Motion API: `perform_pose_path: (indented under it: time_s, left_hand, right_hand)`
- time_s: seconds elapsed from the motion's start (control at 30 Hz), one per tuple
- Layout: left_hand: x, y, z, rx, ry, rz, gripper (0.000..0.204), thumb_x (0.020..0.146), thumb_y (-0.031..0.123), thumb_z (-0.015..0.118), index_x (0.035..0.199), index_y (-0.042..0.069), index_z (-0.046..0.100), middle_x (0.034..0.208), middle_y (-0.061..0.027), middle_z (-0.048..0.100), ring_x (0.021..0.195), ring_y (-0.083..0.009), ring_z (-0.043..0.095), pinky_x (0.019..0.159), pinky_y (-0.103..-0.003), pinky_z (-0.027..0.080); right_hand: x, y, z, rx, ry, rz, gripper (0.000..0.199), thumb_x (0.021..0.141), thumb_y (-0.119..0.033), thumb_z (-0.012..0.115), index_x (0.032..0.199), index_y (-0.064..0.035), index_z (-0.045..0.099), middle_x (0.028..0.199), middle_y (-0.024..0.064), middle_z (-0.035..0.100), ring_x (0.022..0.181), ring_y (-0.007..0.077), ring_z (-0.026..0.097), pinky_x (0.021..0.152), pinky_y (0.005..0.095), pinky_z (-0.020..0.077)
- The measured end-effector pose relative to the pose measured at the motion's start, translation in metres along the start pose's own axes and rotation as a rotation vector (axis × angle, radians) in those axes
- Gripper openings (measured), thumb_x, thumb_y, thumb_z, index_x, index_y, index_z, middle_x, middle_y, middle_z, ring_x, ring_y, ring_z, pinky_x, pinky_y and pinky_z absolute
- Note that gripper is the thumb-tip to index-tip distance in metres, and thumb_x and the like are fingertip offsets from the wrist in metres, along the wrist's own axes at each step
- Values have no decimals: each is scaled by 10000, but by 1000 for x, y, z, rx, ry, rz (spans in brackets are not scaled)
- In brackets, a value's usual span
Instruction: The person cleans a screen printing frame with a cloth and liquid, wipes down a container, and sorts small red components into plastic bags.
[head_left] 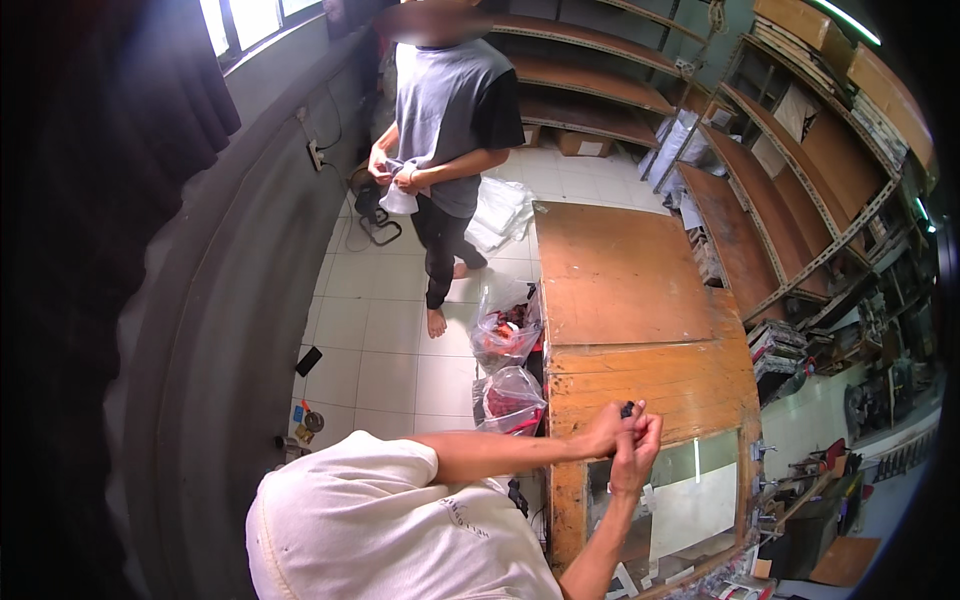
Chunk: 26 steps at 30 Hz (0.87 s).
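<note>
My hands meet over a wooden workbench (pixel 640 375), just above its glass-topped part. My left hand (pixel 602 432), at the end of the outstretched upper arm, has its fingers closed at a small black piece (pixel 627 409), whose kind is too small to make out. Pressed close against it, my right hand (pixel 637 457) is also closed, with its fingers bent. What lies between its fingers is hidden. Below the hands, a white sheet (pixel 695 510) lies on the glass inset.
Clear plastic bags (pixel 505 335) with red and dark contents stand along the bench's left side. Farther off, another person (pixel 450 130) holds white material (pixel 400 198). Shelves (pixel 770 190) rise at the far right; clamps (pixel 765 480) line the bench's right edge. A black object (pixel 309 361) lies on the tiles.
</note>
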<state>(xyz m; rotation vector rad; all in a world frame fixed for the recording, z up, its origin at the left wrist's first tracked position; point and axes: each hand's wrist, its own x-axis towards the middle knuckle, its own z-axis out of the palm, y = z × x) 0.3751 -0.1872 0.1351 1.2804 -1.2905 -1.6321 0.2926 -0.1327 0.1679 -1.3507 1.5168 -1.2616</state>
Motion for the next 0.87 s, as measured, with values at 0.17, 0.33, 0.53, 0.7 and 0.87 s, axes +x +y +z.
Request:
perform_pose_path:
  time_s: [0.17, 0.33, 0.53, 0.7, 0.87]
  left_hand:
    - [13, -5, -26, -387, -77, -296, 542, 922, 553, 529, 979, 25, 636, 740, -80, 635, 678, -132, 613, 577, -276, 476]
    - [-20, 19, 33, -611, 11, -257, 477, 954, 462, 522, 1153, 36, 603, 1095, -109, 631, 1026, -191, 564, 876, -333, 454]
    - [18, 20, 53, -614, 8, -96, 296, 968, 357, 559, 888, 78, 618, 827, 9, 595, 762, -98, 505, 658, -318, 445]
    - [-40, 7, 78, -604, 77, -35, 289, 998, 303, 509, 1068, 27, 562, 925, -24, 581, 821, -110, 505, 713, -307, 458]
    - [17, -3, 85, -901, -387, -398, 430, 997, 395, 454, 1269, 66, 498, 1210, -135, 604, 1063, -253, 605, 929, -385, 490]
  right_hand:
    - [9, -36, -35, 732, -216, -60, 580, 956, -476, 486, 1239, 30, 468, 1298, 223, 480, 1125, 322, 556, 946, 365, 504]
    - [38, -1, 7, 1164, 494, -107, 725, 995, -551, 213, 1337, 61, 398, 1412, 231, 413, 1293, 387, 425, 1102, 438, 377]
    - [12, -1, 9, 910, 309, -405, 883, 933, -677, 141, 1437, 31, 299, 1479, 265, 308, 1409, 368, 232, 1183, 460, 103]
    - [63, -4, -49, 1706, 543, -222, 893, 842, -703, 475, 1378, 8, 412, 1437, 338, 314, 1381, 429, 270, 1165, 515, 177]
    - [11, 31, -36, 1319, 477, -306, 863, 876, -728, 340, 1410, -52, 391, 1446, 298, 337, 1335, 404, 371, 1139, 504, 265]
